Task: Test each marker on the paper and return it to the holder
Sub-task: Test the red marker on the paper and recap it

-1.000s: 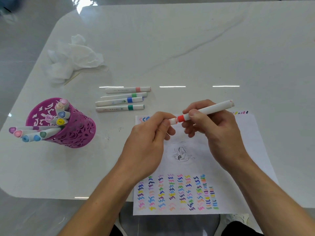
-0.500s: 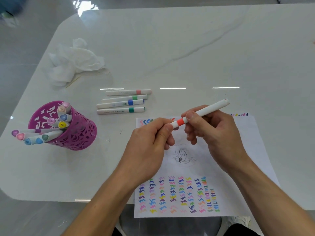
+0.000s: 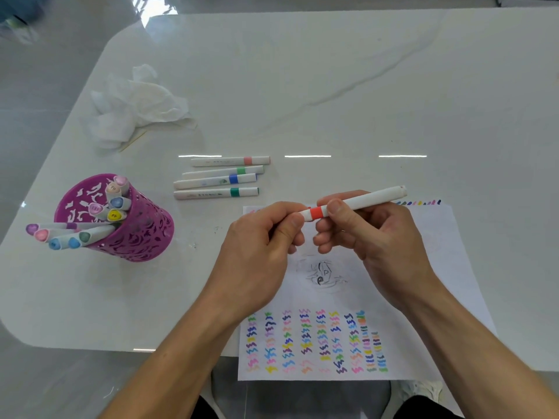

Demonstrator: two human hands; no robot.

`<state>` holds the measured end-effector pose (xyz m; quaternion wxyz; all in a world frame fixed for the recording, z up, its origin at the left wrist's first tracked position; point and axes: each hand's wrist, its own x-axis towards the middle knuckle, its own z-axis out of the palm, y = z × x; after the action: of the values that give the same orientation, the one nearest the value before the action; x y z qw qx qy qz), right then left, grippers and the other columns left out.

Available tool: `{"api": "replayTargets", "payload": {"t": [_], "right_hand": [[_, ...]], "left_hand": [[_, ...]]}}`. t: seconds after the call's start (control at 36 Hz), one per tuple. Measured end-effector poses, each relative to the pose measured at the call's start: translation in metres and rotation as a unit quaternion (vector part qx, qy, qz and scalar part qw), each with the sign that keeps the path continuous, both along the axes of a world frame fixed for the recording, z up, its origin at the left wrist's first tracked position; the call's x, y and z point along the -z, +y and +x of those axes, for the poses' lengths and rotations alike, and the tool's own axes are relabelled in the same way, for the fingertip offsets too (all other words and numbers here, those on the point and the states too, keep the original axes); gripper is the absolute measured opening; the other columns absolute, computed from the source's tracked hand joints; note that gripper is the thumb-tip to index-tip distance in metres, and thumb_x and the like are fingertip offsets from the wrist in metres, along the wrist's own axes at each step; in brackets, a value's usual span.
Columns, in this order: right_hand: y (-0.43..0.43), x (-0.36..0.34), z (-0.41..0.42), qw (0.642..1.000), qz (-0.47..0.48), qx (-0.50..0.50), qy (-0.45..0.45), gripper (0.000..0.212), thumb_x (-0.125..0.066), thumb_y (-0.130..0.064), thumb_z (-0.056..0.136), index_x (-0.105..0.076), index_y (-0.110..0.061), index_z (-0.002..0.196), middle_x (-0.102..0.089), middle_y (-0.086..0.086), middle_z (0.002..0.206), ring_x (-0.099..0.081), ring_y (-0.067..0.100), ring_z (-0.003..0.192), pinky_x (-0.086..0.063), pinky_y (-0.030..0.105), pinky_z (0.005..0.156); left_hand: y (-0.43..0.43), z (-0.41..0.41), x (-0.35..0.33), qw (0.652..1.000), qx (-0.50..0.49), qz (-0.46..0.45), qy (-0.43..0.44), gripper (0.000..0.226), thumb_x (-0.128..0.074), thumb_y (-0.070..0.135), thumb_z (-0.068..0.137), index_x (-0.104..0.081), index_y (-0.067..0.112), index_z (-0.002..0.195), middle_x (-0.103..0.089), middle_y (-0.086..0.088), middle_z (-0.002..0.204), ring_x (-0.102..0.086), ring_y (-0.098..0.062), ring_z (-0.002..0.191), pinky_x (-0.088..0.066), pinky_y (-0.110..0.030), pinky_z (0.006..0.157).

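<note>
White glossy worktop (image 3: 332, 86) seen from above, with both hands raised over a sheet of paper (image 3: 438, 267). The right hand (image 3: 372, 234) grips the white barrel of a red-banded marker (image 3: 357, 202) between thumb and curled fingers; the marker slants up to the right, clear of the sheet. The left hand (image 3: 260, 246) pinches the marker's left end between thumb and forefinger and hides it, so whether a cap is fitted there cannot be told. The paper bears a small pencil sketch (image 3: 323, 273) at centre and columns of coloured zigzag test marks (image 3: 314, 340) near its front edge. Beyond its far left corner, four capped markers (image 3: 217, 176) lie side by side, roughly parallel. Further left stands a purple perforated holder (image 3: 136, 237) filled with markers, several leaning out over its rim. A crumpled tissue (image 3: 136, 107) lies behind it.
</note>
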<state>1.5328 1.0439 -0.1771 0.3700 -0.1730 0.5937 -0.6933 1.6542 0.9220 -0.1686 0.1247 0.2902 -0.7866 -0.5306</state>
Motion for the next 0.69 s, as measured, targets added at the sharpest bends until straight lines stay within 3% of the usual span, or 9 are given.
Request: {"api": "replayTargets", "payload": {"t": [0.19, 0.39, 0.47, 0.69], "right_hand": [[0.001, -0.004, -0.001, 1.000, 0.005, -0.024, 0.006, 0.028, -0.069, -0.021, 0.087, -0.075, -0.003, 0.107, -0.075, 0.015, 0.081, -0.072, 0.029, 0.071, -0.059, 0.033, 0.068], [0.001, -0.002, -0.001, 0.998, 0.044, -0.009, 0.049, 0.028, -0.075, -0.029, 0.078, -0.076, -0.010, 0.098, -0.074, 0.010, 0.074, -0.070, 0.023, 0.065, -0.058, 0.029, 0.064], [-0.001, 0.001, -0.006, 0.996, 0.062, -0.009, 0.063, 0.017, -0.075, -0.020, 0.088, -0.076, -0.012, 0.103, -0.072, 0.006, 0.071, -0.067, 0.020, 0.063, -0.056, 0.027, 0.062], [0.000, 0.007, -0.006, 0.991, 0.094, -0.014, 0.099, 0.009, -0.071, -0.017, 0.096, -0.075, -0.015, 0.103, -0.069, 0.004, 0.066, -0.059, 0.017, 0.057, -0.049, 0.027, 0.054]], "left_hand": [[-0.003, 0.002, -0.010, 1.000, -0.015, 0.020, 0.010, 0.016, -0.057, 0.027, 0.099, -0.072, 0.031, 0.105, -0.071, 0.011, 0.081, -0.068, -0.008, 0.080, -0.057, -0.032, 0.078], [-0.015, 0.008, -0.016, 0.995, -0.072, 0.041, 0.052, 0.014, -0.067, 0.023, 0.093, -0.074, 0.032, 0.101, -0.073, 0.007, 0.088, -0.069, -0.012, 0.083, -0.057, -0.027, 0.074], [-0.021, 0.010, -0.021, 0.991, -0.094, 0.058, 0.076, 0.016, -0.069, 0.016, 0.091, -0.075, 0.026, 0.102, -0.074, 0.005, 0.088, -0.067, -0.005, 0.079, -0.053, -0.019, 0.072], [-0.023, 0.016, -0.032, 0.984, -0.119, 0.032, 0.126, 0.010, -0.070, 0.017, 0.090, -0.073, 0.021, 0.099, -0.075, 0.005, 0.096, -0.064, -0.005, 0.084, -0.052, -0.022, 0.073]]}}
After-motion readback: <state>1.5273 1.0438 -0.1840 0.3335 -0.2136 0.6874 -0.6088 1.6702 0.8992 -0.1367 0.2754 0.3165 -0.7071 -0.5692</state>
